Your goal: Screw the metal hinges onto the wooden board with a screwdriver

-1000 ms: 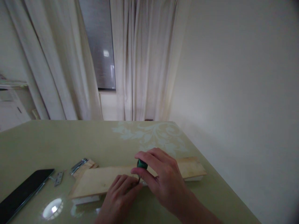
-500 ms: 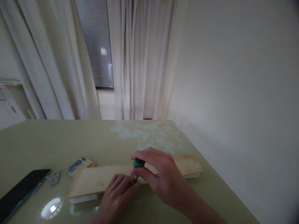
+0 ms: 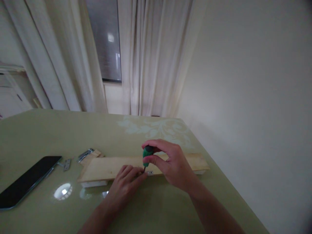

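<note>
At the lower left of the frame a black slab-like device (image 3: 28, 180) lies on the tabletop (image 3: 31, 136), a small metal plate (image 3: 67, 165) near it; a pale wooden board (image 3: 103, 167) spans the lower centre, where the left hand (image 3: 128, 182) rests at its near edge, its grip too hidden to tell; then a green screwdriver (image 3: 147, 156), tip down beside a holed metal piece (image 3: 150, 173), clamped in the grip of the right hand (image 3: 172, 162)

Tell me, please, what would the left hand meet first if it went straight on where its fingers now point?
Probably the thin shaft of the green screwdriver, which the right hand holds. The left hand appears so close to it that I cannot tell whether they touch.
</note>
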{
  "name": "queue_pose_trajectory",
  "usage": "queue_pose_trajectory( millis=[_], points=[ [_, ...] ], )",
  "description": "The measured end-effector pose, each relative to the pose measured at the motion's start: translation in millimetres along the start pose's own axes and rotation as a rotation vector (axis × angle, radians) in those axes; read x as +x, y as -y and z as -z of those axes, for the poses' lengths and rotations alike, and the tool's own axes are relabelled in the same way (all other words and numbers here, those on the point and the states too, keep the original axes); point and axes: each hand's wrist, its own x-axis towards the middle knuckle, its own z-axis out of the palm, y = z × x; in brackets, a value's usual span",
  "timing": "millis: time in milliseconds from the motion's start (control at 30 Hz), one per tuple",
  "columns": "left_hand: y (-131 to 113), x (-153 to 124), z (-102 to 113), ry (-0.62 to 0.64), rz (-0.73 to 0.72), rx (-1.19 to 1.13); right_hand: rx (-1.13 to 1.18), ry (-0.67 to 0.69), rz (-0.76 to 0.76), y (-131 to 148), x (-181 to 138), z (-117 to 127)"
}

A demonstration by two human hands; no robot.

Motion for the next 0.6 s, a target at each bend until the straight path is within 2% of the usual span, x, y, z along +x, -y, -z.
queue_pose_trajectory(
  millis=[200,400,533,600],
  points=[
    [-3,3,4,0.013,0.017,0.021,-0.051,-0.115,-0.004,-1,-1,-7],
    [-2,6,6,0.052,0.003,0.058,-0.044,-0.082,-0.009,-1,-1,8],
    [1,14,14,0.078,-0.028,0.052,-0.077,-0.281,0.044,0,-2,28],
    [13,17,29,-0.001,0.043,0.062,-0.094,-0.337,0.065,2,-4,35]
  ],
)
